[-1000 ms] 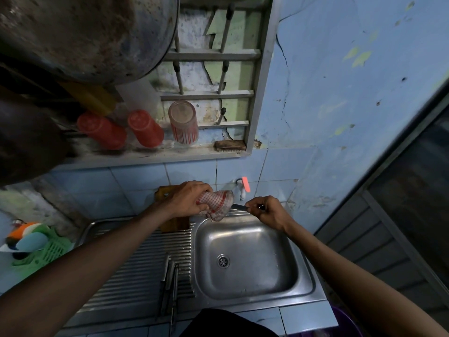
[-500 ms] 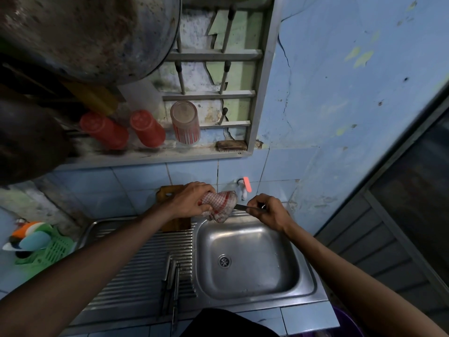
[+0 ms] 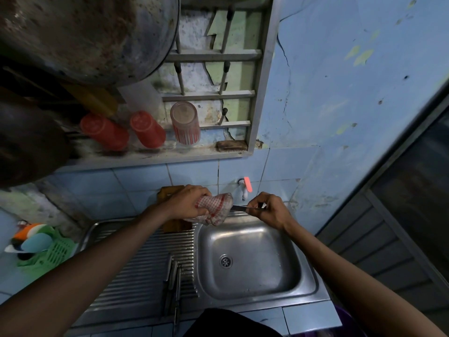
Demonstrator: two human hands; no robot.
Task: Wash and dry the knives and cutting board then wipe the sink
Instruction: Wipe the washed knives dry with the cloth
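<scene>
Both hands work above the sink (image 3: 245, 259): the left hand (image 3: 187, 203) clutches a checked cloth (image 3: 213, 210) wrapped round a knife (image 3: 239, 208) blade, the right hand (image 3: 267, 210) pinches its handle. More knives (image 3: 173, 283) (three, perhaps) lie on the drainboard; the cutting board (image 3: 170, 190) leans behind.

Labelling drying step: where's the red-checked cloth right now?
In the head view, the red-and-white checked cloth is gripped in the left hand, wrapped around the knife blade, above the steel sink basin's back rim.
</scene>
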